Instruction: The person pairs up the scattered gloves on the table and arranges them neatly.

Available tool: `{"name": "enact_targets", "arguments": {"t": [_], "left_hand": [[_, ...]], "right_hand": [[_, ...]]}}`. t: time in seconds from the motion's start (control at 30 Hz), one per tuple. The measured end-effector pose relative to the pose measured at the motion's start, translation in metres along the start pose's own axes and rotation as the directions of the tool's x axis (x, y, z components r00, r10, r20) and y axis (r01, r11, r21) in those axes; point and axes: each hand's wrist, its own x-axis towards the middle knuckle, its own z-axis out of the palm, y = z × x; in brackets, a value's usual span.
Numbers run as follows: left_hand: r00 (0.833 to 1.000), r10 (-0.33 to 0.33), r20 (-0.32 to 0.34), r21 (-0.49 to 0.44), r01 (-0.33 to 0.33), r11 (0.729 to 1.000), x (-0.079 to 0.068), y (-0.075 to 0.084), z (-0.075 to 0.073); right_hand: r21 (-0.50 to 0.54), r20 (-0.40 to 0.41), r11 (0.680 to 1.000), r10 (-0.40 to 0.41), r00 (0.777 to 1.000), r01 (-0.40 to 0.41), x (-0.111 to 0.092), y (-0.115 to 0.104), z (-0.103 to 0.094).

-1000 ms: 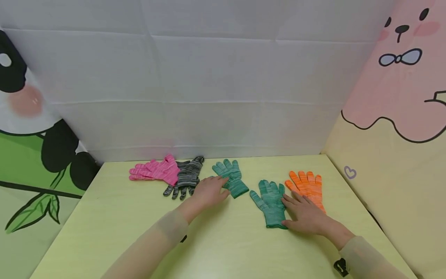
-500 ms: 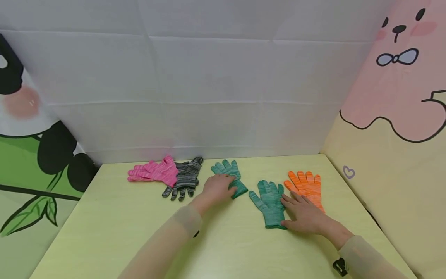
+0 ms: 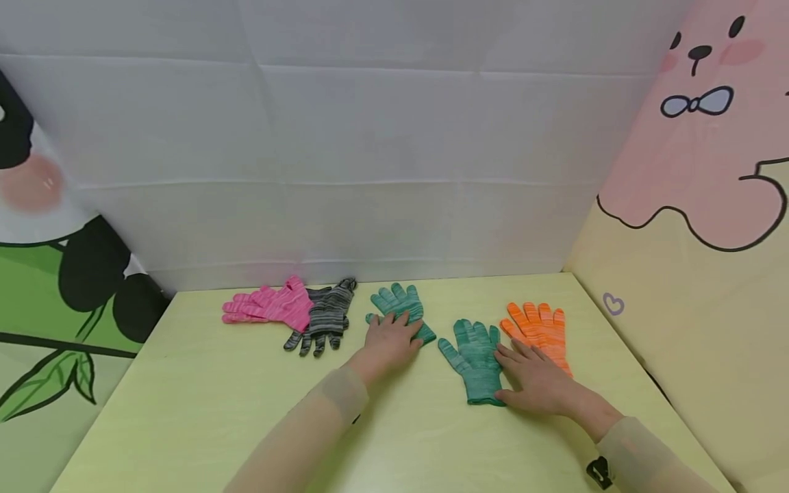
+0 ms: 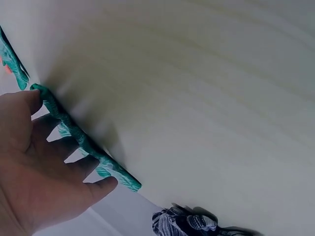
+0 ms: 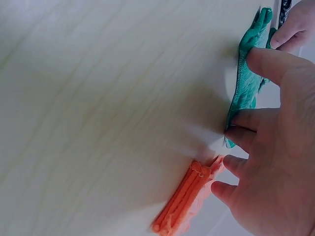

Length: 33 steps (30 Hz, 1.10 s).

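Note left grip (image 3: 391, 344), shifted rightward over the past second onto the farther green glove (image 3: 403, 301), fingers extended, touching it but apparently holding nothing. Compare right grip (image 3: 537, 378), unmoved, likewise extended, touching the nearer green glove (image 3: 478, 361) at its right edge, nothing held. Read, therefore, as one hand per green glove. Outward, see orange glove (image 3: 544, 333), grey-black bundle (image 3: 329, 316) and overlapping pink bundle (image 3: 274, 302), all on the surface (image 3: 197, 400).

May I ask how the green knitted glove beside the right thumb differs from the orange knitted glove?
The green knitted glove lies nearer the camera; the orange knitted glove, farther back and right. The right hand hides part of the orange glove; the green glove shows almost whole. Both have fingers pointing away from the camera.
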Motion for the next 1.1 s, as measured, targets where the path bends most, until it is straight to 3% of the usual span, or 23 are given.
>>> {"name": "enact_targets", "arguments": {"t": [0.27,0.53,0.63,0.7,0.8,0.9,1.0,1.1], "left_hand": [[0.998,0.028,0.054,-0.049,-0.026,0.998,-0.002,-0.008,-0.005],[0.984,0.137,0.112,-0.087,-0.128,0.988,-0.003,-0.029,-0.01],[0.98,0.17,0.099,-0.134,-0.157,0.978,-0.004,-0.035,-0.012],[0.984,0.169,0.057,-0.151,-0.159,0.976,-0.006,-0.038,-0.013],[0.992,0.095,-0.078,-0.13,-0.104,0.986,-0.007,-0.04,-0.015],[0.979,-0.052,-0.199,-0.069,0.039,0.997,-0.005,-0.04,-0.018],[0.962,-0.183,-0.203,-0.018,0.183,0.983,-0.003,-0.037,-0.019],[0.954,-0.255,-0.155,0.004,0.259,0.966,-0.002,-0.036,-0.016]], "right_hand": [[-0.015,0.015,1.0,0.004,1.0,-0.004,0.0,0.0,-0.002],[-0.002,0.014,1.0,0.001,1.0,-0.001,0.0,-0.002,-0.004],[0.002,0.013,1.0,0.001,1.0,-0.001,0.0,-0.001,-0.003],[0.01,0.008,1.0,-0.002,1.0,0.002,0.0,-0.001,-0.002],[0.019,-0.012,1.0,-0.019,1.0,0.019,0.0,0.0,-0.001],[0.03,-0.031,0.999,-0.034,0.999,0.035,-0.001,0.003,0.001],[0.03,-0.038,0.999,-0.034,0.999,0.035,-0.001,0.004,0.003],[0.025,-0.026,0.999,-0.032,0.999,0.033,-0.001,0.002,0.001]]}}
